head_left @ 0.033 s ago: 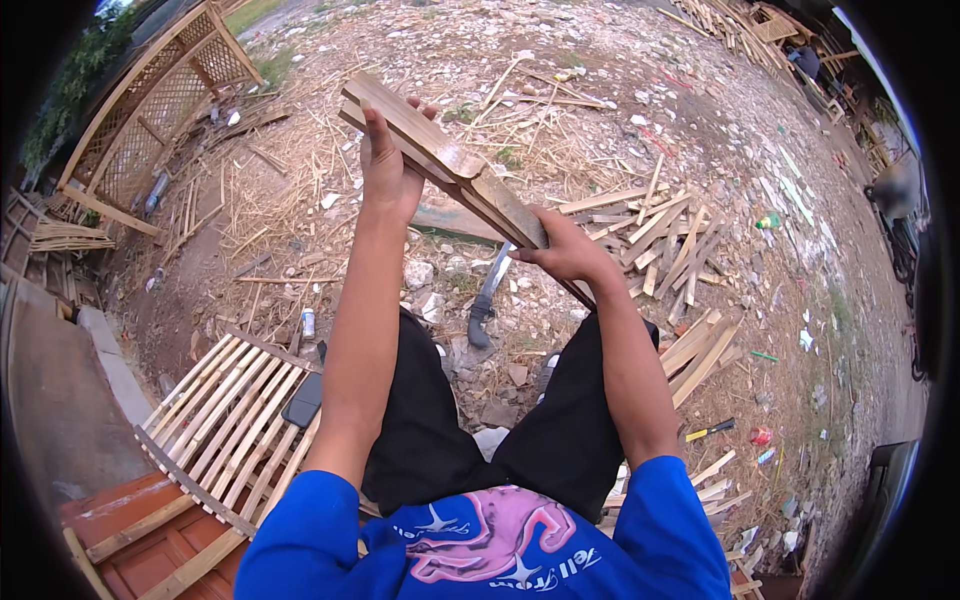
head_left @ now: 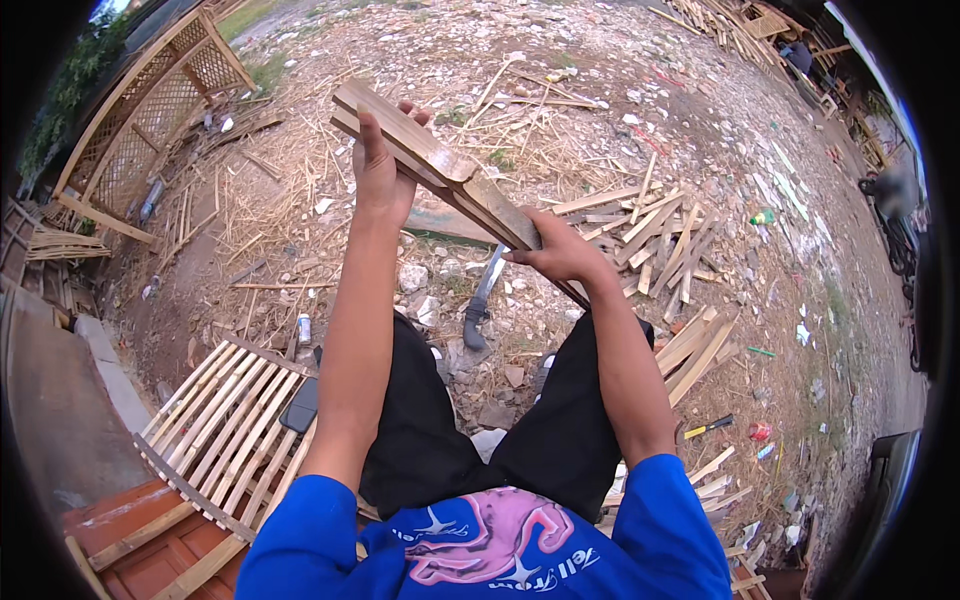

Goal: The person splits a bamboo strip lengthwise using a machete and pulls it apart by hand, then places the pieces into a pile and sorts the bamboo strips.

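Several split bamboo slats (head_left: pixel 415 143), stacked together with a node showing, slant across the view in both my hands. My left hand (head_left: pixel 385 170) grips the far upper end, thumb up along one side and fingertips showing beyond the other. My right hand (head_left: pixel 562 247) is closed round the nearer lower end, above my right knee. Below the slats, a large knife (head_left: pixel 477 318) with a dark handle lies on the ground between my feet, its blade pointing away from me. The right hand covers part of the lower end.
A slatted bamboo panel (head_left: pixel 215 425) with a dark phone-like object (head_left: pixel 301 405) on it lies at my left. Loose split pieces (head_left: pixel 665 240) are heaped at the right, near a yellow-and-black tool (head_left: pixel 709 427). A lattice frame (head_left: pixel 150 120) stands far left.
The whole view has shifted very slightly, placing the slats and hands a little further left in it. My grip on the slats looks the same.
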{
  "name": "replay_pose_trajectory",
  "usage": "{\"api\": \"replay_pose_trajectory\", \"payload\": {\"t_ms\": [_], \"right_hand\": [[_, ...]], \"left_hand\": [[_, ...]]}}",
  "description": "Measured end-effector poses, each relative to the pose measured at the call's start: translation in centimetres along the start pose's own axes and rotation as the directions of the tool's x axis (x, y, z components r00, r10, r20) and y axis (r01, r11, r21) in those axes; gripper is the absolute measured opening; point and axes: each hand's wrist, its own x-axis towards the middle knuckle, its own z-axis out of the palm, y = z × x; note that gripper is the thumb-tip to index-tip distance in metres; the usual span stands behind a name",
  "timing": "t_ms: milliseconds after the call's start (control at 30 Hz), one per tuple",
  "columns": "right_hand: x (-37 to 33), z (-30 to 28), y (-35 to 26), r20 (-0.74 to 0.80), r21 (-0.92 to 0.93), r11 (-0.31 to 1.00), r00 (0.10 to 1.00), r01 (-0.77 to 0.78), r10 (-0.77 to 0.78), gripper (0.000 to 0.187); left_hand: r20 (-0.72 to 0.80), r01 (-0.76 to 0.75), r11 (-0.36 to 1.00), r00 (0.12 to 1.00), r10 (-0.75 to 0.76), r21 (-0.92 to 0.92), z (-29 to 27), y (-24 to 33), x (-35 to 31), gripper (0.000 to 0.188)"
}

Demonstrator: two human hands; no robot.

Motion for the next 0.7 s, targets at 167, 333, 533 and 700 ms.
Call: {"api": "replay_pose_trajectory", "payload": {"t_ms": [167,333,533,700], "right_hand": [[-0.7,-0.5,0.1,-0.004,0.097,0.995,1.0,0.021,-0.02,0.054],[0.0,0.8,-0.4,-0.159,-0.023,0.995,0.983,0.092,-0.095,0.054],[-0.1,-0.7,-0.4,-0.432,-0.19,0.982,0.898,-0.002,-0.082,0.053],[0.7,0.0,-0.9,-0.564,-0.174,0.984,0.823,-0.038,-0.068,0.048]], "left_hand": [[-0.095,-0.008,0.994,0.995,0.018,0.105,-0.7,-0.5,0.4,0.085],[-0.256,-0.027,0.992,0.965,0.059,0.126,0.4,0.1,-0.6,0.083],[-0.3,-0.081,0.985,0.946,0.124,0.15,1.1,-0.7,0.0,0.075],[-0.266,-0.103,0.986,0.954,0.136,0.134,0.9,-1.0,0.0,0.061]]}}
